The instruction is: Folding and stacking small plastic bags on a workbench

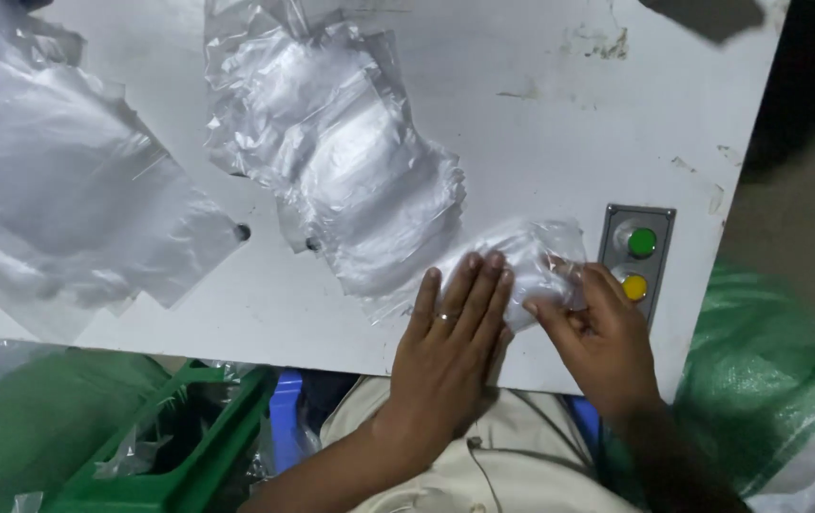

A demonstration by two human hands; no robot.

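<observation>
White worktable (540, 123), scuffed and stained near its far edge, is seen from above, filling most of the view. A small clear plastic bag (533, 266) is laid on the table near its front edge, just left of a grey button panel (637, 258). The bag is pressed flat under the left hand (450, 351), fingers extended and held together, palm down; a ring is worn on one finger. Nothing is clenched by that hand, it is only laid flat on the plastic. The bag's right end is pinched by the right hand (597, 347), thumb and fingertips closed on the film, close to the panel. A green button (642, 241) and a yellow button (634, 287) are set in the panel, green farther, yellow nearer; the yellow one is partly covered by the right hand's fingers.

A stack of clear bags (341, 161) is spread across the table's middle, its near end touching or overlapping the handled bag; which exactly cannot be told. A larger clear plastic sheet pile (75, 209) is laid at the left, apart from the hands. Two small dark holes are seen in the tabletop between the piles.

Below the table edge, a green crate (189, 446) with plastic scraps inside is placed at the left, and a green woven sack (778, 370) at the right. A beige shirt (483, 456) is visible between the arms.
</observation>
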